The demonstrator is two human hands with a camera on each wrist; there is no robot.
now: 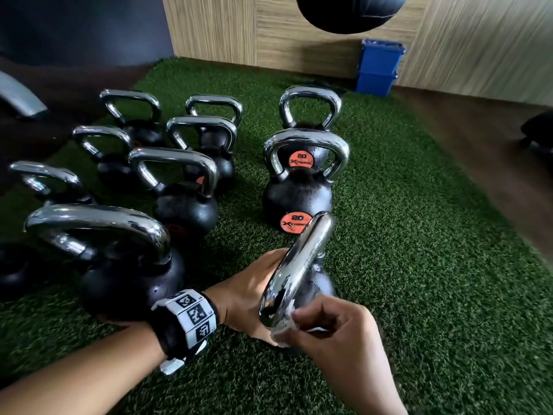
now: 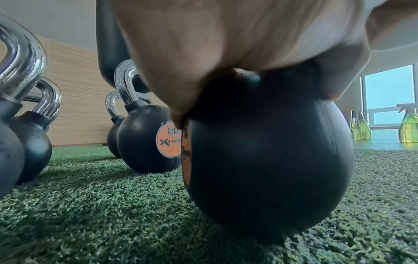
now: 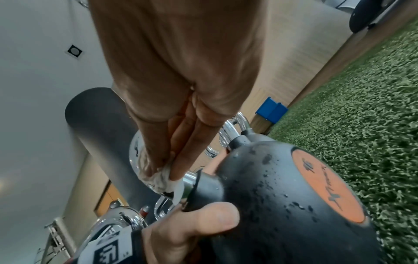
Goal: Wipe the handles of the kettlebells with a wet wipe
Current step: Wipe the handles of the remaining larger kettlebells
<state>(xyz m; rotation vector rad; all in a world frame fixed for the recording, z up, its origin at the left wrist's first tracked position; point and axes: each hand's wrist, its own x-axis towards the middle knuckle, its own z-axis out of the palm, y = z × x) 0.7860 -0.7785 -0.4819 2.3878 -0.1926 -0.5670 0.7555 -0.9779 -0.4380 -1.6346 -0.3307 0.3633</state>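
The nearest kettlebell [image 1: 321, 284] stands on green turf, its chrome handle [image 1: 302, 259] edge-on to me. My left hand [image 1: 254, 290] grips its black body near the neck; the thumb [image 3: 203, 223] presses the wet body [image 3: 282, 196]. My right hand [image 1: 332, 327] pinches a crumpled white wet wipe [image 1: 284, 329] against the handle's near lower end. In the right wrist view the fingers [image 3: 183, 153] hold the wipe [image 3: 166, 176] on the chrome just above the neck. From the left wrist only the palm [image 2: 226, 44] over the round body [image 2: 271, 160] shows.
Several more chrome-handled kettlebells stand to the left and ahead, the closest a large one [image 1: 119, 259] and a 20 kg one with orange labels [image 1: 299, 190]. Blue bins [image 1: 378, 67] sit by the wooden wall under a hanging black bag [image 1: 350, 10]. Green spray bottles [image 2: 409, 125] stand off the turf.
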